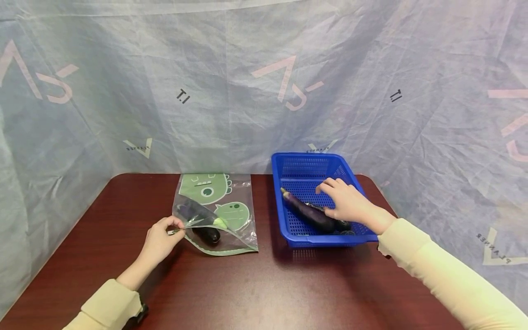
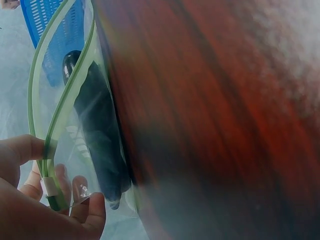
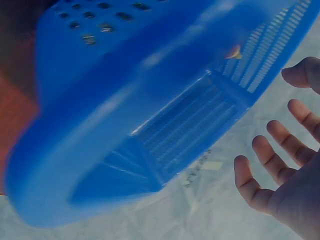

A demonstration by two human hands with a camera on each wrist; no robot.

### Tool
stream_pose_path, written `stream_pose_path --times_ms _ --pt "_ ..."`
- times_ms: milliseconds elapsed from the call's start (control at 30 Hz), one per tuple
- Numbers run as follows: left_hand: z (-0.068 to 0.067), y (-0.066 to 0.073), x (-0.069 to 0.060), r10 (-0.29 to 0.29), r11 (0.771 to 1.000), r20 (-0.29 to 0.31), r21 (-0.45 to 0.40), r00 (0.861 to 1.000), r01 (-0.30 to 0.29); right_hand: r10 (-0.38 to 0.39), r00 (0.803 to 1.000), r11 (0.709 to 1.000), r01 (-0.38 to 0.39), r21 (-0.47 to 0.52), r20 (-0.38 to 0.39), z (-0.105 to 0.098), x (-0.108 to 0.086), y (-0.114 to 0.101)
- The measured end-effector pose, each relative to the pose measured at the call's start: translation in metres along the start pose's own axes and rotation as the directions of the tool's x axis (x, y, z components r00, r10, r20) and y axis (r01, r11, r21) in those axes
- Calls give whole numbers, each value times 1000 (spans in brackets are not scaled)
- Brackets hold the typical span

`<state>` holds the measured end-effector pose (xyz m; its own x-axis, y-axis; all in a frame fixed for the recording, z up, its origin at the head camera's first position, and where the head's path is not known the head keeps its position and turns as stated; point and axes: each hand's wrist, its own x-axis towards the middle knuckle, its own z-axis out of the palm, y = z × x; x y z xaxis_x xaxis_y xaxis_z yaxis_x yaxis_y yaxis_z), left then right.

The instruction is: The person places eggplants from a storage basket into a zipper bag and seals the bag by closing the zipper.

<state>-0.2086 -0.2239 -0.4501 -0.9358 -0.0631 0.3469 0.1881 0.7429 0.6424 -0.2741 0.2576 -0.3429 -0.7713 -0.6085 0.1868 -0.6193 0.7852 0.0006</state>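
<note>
My left hand (image 1: pixel 160 240) pinches the left corner of a clear zip bag (image 1: pixel 238 245) with green dinosaur prints. The bag's mouth gapes toward me, and inside lie a dark eggplant (image 1: pixel 209 234) and something purple with a pale green end (image 1: pixel 220 223). In the left wrist view, fingers (image 2: pixel 31 149) hold the bag's green-edged strip by its white slider (image 2: pixel 49 186). My right hand (image 1: pixel 350 201) hovers over the blue basket (image 1: pixel 288 240), fingers spread and bent, holding nothing. Under it a long eggplant (image 1: pixel 307 213) lies slanted in the basket, with more dark ones beside it.
A dark red wooden table (image 1: pixel 255 293) carries the bag at centre left and the basket at right. Grey fabric (image 1: pixel 227 91) with printed letters hangs behind and along both sides.
</note>
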Motion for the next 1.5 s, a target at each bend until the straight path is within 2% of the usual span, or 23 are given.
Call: stream_pose_path --times_ms 300,533,900,1100,1500 --pt "0 1 0 2 1000 -2 3 1000 -2 89 996 992 -91 90 21 15 -11 19" --pt "-1 1 -1 5 1000 -3 1 1000 -5 150 985 981 -160 110 90 27 -14 28" --pt "-1 1 -2 14 1000 -4 -6 1000 -14 170 968 969 -198 148 184 49 -17 38" --pt "-1 2 -3 16 1000 -5 -11 1000 -16 192 960 966 -221 132 203 54 -19 39" --pt "0 -2 -3 19 1000 -16 -13 1000 -19 162 955 973 -196 120 250 67 -17 40"
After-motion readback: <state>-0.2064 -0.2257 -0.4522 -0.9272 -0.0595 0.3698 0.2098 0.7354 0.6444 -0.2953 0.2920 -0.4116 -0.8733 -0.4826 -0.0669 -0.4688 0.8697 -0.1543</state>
